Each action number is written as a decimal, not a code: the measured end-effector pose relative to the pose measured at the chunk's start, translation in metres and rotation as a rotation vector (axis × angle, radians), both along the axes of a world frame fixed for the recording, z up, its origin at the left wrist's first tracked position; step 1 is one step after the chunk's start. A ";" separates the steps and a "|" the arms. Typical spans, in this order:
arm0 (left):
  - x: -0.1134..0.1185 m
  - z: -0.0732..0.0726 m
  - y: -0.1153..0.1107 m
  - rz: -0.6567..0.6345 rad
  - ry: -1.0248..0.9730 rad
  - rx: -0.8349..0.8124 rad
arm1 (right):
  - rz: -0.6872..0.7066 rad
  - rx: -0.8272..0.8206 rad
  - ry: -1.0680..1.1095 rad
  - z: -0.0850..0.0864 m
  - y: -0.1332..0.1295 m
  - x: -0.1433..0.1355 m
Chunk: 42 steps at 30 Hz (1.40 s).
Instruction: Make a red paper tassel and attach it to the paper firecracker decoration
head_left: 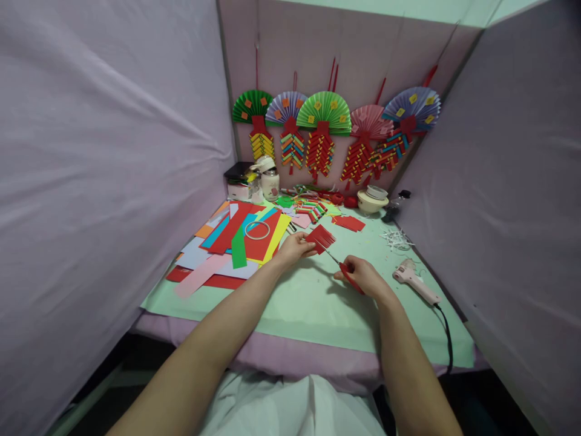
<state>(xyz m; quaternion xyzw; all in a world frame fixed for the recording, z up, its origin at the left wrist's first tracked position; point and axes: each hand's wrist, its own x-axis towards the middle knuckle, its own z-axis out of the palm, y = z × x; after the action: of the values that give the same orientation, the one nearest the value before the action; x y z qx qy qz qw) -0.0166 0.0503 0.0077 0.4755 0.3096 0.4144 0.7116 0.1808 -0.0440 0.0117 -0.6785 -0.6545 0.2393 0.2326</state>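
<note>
My left hand (296, 248) pinches the left edge of a small red paper (321, 237), whose right side is cut into thin strips. Red-handled scissors (348, 277) are in my right hand (361, 277), with their blades pointing up and left to the lower part of the paper. Both hands are held above the middle of the green tabletop (308, 309). Left of them lies a pile of coloured paper sheets, with a white ring (257, 237) on top. Behind the fringed paper are more red pieces (348, 223).
A glue gun (416, 283) with a black cord lies at the right, near white scraps (397, 240). Along the back stand a jar (270, 184), a bowl (372, 201) and a dark bottle (396, 206). Several paper fans (324, 112) hang behind; curtains enclose both sides.
</note>
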 end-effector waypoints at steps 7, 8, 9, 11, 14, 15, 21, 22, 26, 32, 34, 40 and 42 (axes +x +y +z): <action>0.001 0.000 0.000 0.010 0.027 0.016 | 0.003 0.038 -0.014 -0.001 -0.001 0.000; 0.001 0.000 0.000 0.017 0.033 0.018 | 0.003 0.043 -0.023 -0.001 -0.001 0.000; 0.001 -0.001 0.000 0.023 0.039 0.020 | 0.004 0.047 -0.030 -0.001 -0.001 0.000; 0.002 0.000 0.000 0.029 0.045 0.026 | 0.000 0.053 -0.039 -0.001 -0.001 -0.001; 0.002 0.000 0.000 0.041 0.046 0.037 | -0.012 0.061 -0.048 -0.002 -0.001 -0.003; 0.003 0.000 -0.001 0.050 0.047 0.039 | -0.016 0.062 -0.048 -0.002 -0.001 -0.003; 0.005 0.004 -0.005 0.101 0.068 0.082 | -0.011 0.056 -0.041 -0.002 -0.002 -0.003; 0.006 0.004 -0.006 0.109 0.075 0.090 | -0.010 0.057 -0.042 -0.002 -0.002 -0.003; 0.007 0.003 -0.007 0.107 0.074 0.092 | -0.009 0.059 -0.043 -0.002 -0.001 -0.003; 0.010 -0.004 -0.005 0.066 0.087 0.087 | -0.003 0.052 -0.043 -0.001 -0.001 -0.004; 0.010 -0.005 -0.006 0.057 0.084 0.082 | 0.004 0.061 -0.043 -0.001 -0.001 -0.004; 0.009 -0.006 -0.005 0.037 0.063 0.078 | -0.019 0.069 -0.016 -0.001 0.000 -0.004; 0.009 -0.008 -0.004 0.029 0.058 0.084 | -0.022 0.063 0.000 -0.002 0.001 -0.004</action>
<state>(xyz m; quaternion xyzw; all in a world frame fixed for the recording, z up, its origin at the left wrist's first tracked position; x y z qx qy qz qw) -0.0078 0.0461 0.0002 0.5123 0.3194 0.4230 0.6757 0.1770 -0.0434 0.0097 -0.6779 -0.6542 0.2161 0.2564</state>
